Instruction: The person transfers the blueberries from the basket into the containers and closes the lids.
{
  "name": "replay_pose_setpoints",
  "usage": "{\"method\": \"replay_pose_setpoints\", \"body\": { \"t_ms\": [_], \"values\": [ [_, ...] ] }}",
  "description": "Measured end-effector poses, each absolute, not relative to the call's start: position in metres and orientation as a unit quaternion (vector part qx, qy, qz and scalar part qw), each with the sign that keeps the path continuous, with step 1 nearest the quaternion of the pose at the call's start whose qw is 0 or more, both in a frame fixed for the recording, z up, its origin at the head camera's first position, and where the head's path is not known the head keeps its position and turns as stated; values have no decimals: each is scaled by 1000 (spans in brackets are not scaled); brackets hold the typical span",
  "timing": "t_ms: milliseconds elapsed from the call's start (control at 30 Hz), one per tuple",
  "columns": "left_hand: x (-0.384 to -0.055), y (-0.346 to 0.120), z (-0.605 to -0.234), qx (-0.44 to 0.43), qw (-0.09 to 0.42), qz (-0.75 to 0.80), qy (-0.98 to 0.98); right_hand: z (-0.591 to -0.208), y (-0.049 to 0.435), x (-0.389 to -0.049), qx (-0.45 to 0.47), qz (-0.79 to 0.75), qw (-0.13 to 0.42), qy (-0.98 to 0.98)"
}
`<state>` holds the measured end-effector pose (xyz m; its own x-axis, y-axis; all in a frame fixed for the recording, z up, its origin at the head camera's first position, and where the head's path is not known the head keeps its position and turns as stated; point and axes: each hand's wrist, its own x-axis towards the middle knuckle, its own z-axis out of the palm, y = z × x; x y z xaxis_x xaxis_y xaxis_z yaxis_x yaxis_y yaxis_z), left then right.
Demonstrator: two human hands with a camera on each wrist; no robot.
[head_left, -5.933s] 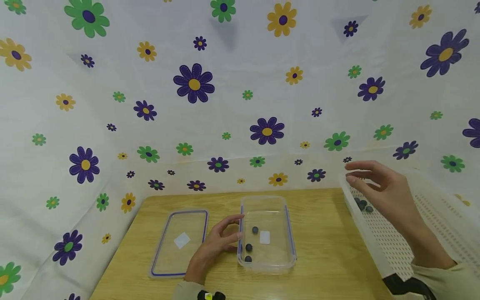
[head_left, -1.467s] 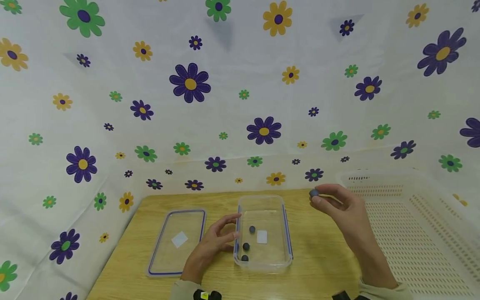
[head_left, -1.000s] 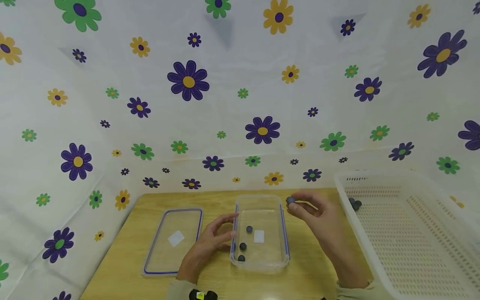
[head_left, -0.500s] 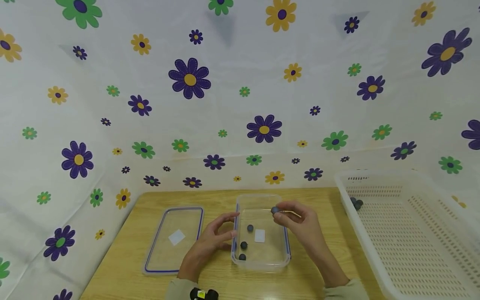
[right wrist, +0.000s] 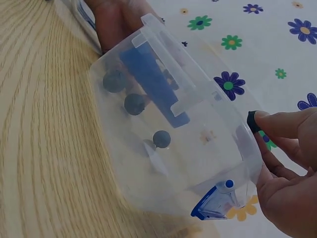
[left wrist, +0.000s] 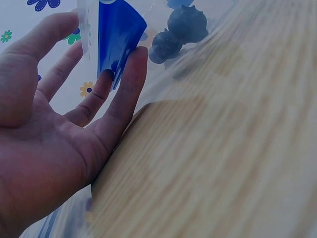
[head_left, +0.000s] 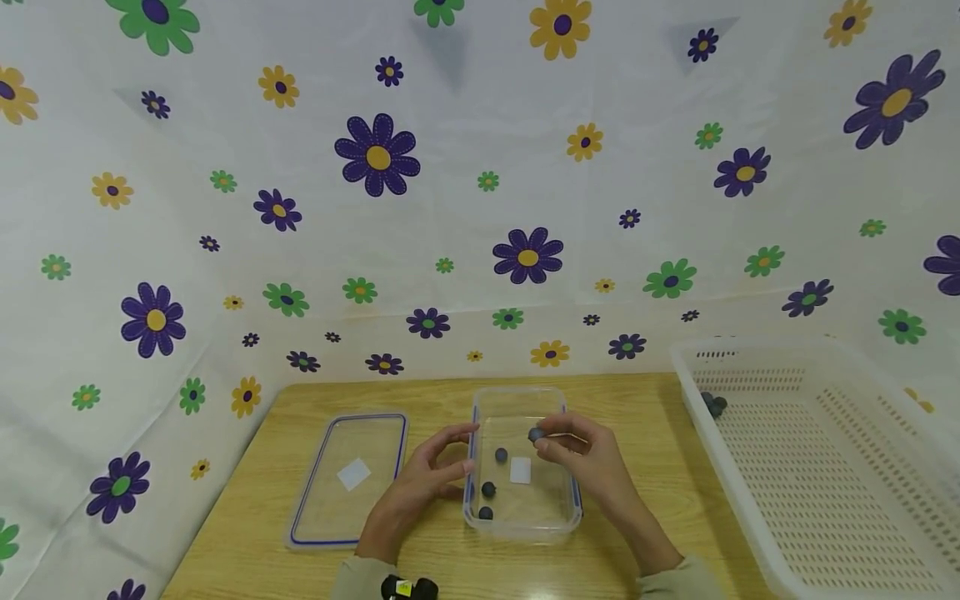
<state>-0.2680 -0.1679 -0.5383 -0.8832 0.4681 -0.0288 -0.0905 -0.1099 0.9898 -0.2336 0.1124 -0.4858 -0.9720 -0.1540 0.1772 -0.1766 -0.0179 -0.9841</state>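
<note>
OK, right hand [head_left: 592, 462] is over the clear plastic container [head_left: 522, 527], thumb and fingertips pinched on a single dark blueberry [head_left: 535, 434]. The berry is held above the container's open top, toward its far half, not touching the floor or walls as far as the head view shows. The right wrist view agrees: the berry [right wrist: 252, 121] sits between the fingertips [right wrist: 277, 123] just outside and above the container rim [right wrist: 163, 47].

Left hand [head_left: 420, 492] rests on the wooden table [head_left: 660, 467] against the container's left wall, fingers mostly straight and relaxed, fingertips touching the wall near the blue latch (bracing it, gripping nothing). The left wrist view shows those fingers [left wrist: 124, 94] laid against the clear wall beside the blue latch [left wrist: 116, 39].

Three blueberries already lie inside on the floor of the container, along its left side: one further back [head_left: 501, 455], two nearer the front [head_left: 488, 489] [head_left: 485, 512]. A white sticker [head_left: 520, 470] sits on the floor beside them.

The lid [head_left: 348, 479], clear with a blue seal, lies flat on the table left of the container, just beyond the left hand. A white perforated basket [head_left: 825, 467] stands at the table's right edge, well apart from the container, with a few blueberries [head_left: 712, 405] in its far left corner.
</note>
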Motion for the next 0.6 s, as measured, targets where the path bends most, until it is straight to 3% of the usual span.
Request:
{"method": "replay_pose_setpoints", "body": {
  "t_ms": [600],
  "values": [
    [-268, -168, -538, 163, 191, 731, 635, -485, 111, -233, 128, 681, 23, -721]
  ]
}}
